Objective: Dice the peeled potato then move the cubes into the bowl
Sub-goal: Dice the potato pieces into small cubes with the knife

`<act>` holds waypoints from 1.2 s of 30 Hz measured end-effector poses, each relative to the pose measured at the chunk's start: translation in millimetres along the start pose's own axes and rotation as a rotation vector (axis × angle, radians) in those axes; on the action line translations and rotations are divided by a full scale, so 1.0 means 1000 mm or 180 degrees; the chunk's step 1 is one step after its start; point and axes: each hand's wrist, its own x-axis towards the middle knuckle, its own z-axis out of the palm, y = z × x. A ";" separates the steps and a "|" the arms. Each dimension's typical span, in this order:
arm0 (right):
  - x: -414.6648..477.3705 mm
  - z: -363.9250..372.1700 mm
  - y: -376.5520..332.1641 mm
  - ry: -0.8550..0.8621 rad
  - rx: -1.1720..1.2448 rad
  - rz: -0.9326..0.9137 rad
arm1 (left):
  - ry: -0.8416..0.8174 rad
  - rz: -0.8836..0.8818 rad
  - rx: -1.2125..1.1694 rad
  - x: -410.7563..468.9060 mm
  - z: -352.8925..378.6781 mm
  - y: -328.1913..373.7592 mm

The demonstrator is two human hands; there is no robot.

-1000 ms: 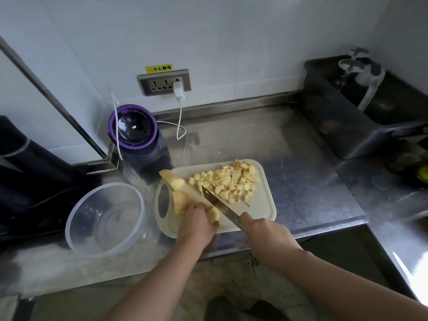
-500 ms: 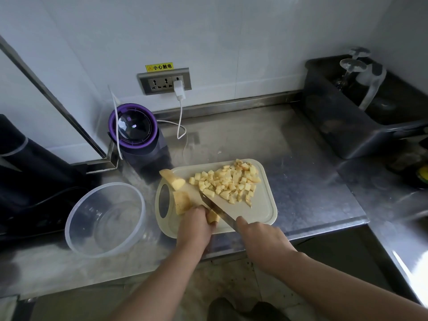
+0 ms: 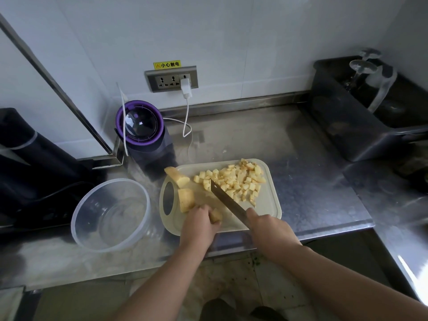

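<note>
A pale cutting board [image 3: 268, 205] lies on the steel counter. Several potato cubes [image 3: 238, 179] are piled on its far right half. Two larger potato chunks sit at its left: one by the far corner [image 3: 177, 177], one beside the handle hole [image 3: 186, 199]. My left hand [image 3: 199, 224] holds a small potato piece [image 3: 215, 215] down on the near part of the board. My right hand [image 3: 268, 230] grips the handle of a knife [image 3: 228, 200], whose blade points away toward the cubes. A clear plastic bowl [image 3: 111, 214] stands left of the board with no cubes in it.
A purple-rimmed blender [image 3: 141, 126] stands behind the board, its white cable plugged into the wall socket [image 3: 172, 78]. A dark bin [image 3: 361, 107] sits at the far right, a black appliance [image 3: 27, 163] at the far left. The counter's front edge runs just below the board.
The knife has shifted right, away from the piece under my left hand, after cutting close beside it half a second ago. My left hand stays on the potato piece.
</note>
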 end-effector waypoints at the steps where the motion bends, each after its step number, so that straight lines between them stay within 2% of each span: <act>1: -0.001 -0.002 0.000 0.0021 0.0009 -0.0017 | 0.0022 0.0004 -0.0034 0.000 0.000 -0.001; 10: -0.021 -0.001 -0.014 -0.0030 0.0065 -0.0304 | 0.0013 -0.0179 -0.0012 -0.002 -0.003 -0.002; 36: -0.006 0.013 -0.017 -0.0328 0.0129 -0.0231 | -0.0015 -0.0347 -0.0164 0.002 0.007 -0.007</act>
